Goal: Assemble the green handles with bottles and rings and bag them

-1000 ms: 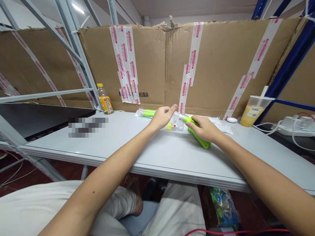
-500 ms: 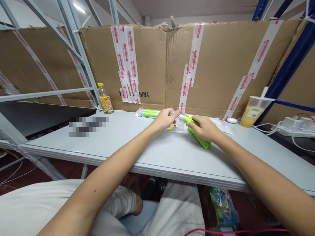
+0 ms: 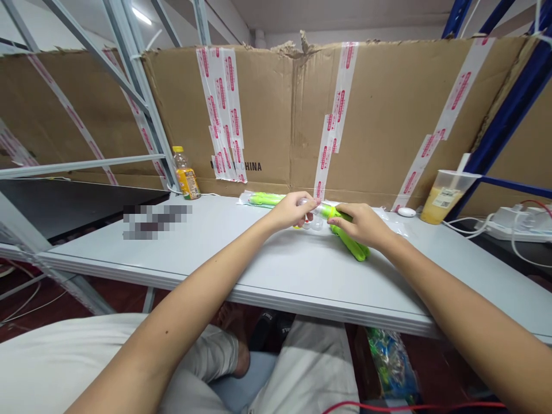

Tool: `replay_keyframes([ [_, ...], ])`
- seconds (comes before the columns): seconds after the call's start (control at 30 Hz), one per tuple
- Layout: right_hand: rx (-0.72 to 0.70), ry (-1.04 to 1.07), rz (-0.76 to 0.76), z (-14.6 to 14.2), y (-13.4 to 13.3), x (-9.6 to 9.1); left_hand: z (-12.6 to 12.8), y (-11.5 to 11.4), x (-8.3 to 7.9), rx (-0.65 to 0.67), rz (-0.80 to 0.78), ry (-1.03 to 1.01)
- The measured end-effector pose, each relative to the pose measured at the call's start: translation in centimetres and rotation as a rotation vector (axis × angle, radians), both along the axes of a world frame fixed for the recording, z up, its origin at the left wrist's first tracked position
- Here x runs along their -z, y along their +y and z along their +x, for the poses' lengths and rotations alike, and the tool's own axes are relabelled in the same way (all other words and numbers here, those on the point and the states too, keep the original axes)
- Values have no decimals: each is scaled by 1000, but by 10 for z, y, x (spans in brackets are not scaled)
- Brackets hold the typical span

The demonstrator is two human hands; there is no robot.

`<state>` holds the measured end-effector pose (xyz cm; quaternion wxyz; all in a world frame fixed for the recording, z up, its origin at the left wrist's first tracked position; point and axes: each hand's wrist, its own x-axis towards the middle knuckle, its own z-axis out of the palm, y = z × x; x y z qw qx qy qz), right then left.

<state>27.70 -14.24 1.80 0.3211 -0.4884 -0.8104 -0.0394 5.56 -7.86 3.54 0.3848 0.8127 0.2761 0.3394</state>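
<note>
A clear plastic tube with a bright green band is held level just above the back part of the table. My left hand is closed around its left end. Fingers of my right hand wrap the green end, partly hiding it. Below that hand a bright green, elongated piece slants down to the tabletop; whether it joins the tube I cannot tell. Small clear round pieces lie under the tube, beside something red and white. Behind my left hand is a green stick-like item in clear wrapping.
The grey-white table backs onto a taped cardboard wall. A yellow-capped bottle stands at the back left. At the right are a plastic cup, a small white case, cables and a power strip.
My left hand has shifted slightly right and down along the tube, its fingers now curled further around it. My right hand stays nearly in place.
</note>
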Motion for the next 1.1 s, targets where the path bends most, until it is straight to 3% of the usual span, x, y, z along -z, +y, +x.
replay_keyframes([
  [0.1,2,-17,13,0,-1,-1,1,-3,-1,16,12,3],
  [0.27,-161,126,-359,3,-1,-2,-2,-1,1,96,180,55],
  [0.33,-179,145,-401,4,0,-1,-3,0,1,99,172,95],
  [0.53,42,-198,69,6,2,1,-4,-7,-3,28,334,179],
  [0.63,113,-368,248,3,2,1,-3,-10,-4,73,235,282],
  [0.73,109,-482,310,-1,1,2,-2,-9,-2,130,201,378],
  [0.87,114,-472,229,-3,-1,2,-1,-8,2,70,457,436],
  [1.03,-25,-247,-17,4,-3,-4,6,-16,6,-128,908,656],
  [1.1,-23,-192,-17,6,-4,-5,7,-18,5,-162,1035,673],
])
